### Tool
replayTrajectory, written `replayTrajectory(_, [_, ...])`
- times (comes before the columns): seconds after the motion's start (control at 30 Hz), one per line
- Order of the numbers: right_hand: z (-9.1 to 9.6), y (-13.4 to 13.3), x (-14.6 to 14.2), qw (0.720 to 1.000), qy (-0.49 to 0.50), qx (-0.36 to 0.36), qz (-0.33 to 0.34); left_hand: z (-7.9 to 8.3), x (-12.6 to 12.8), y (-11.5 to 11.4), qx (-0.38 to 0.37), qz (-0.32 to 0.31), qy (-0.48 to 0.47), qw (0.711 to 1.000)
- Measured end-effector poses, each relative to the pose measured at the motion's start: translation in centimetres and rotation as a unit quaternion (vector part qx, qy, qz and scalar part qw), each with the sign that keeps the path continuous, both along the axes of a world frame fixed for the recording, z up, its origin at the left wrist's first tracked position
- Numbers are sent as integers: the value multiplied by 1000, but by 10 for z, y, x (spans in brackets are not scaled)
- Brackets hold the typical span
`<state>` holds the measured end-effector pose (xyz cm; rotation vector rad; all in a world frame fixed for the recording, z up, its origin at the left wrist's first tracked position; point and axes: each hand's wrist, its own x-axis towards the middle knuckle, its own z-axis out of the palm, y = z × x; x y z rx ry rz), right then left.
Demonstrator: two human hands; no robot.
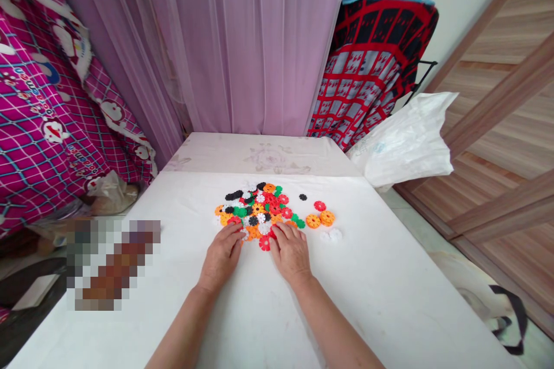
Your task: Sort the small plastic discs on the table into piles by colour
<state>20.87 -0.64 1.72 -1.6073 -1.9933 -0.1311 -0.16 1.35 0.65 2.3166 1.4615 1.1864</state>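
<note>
A heap of small plastic snowflake discs (259, 207), red, orange, green, black and white, lies on the white table (381, 288). My left hand (221, 253) rests flat at the heap's near edge, fingers stretched out onto the discs. Beside it my right hand (291, 251) also lies flat, its fingers touching a red disc (264, 243). Neither hand grips anything. A few loose discs sit to the right: two orange ones (320, 219), a red one (319, 206), a black one (303, 197) and white ones (331, 235).
A purple curtain (242, 40) hangs behind the table. A white plastic bag (407, 141) lies at the table's far right corner, below a red and black patterned cloth (372, 63). Pink patterned bedding (47, 109) is at the left. A blurred patch (112, 262) covers part of the table's left side.
</note>
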Motion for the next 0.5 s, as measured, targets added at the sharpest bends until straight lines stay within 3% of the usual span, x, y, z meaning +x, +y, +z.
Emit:
replayTrajectory(0.13, [0,-9,6,999,27,8,-42,6,0,-6,-26,-27,-27,999])
replayTrajectory(0.37, [5,5,0,999,25,5,-29,10,-6,-7,-53,71,-100,991])
replayTrajectory(0.5, [6,10,-6,1000,19,-2,-6,8,-7,-6,-72,82,-119,987])
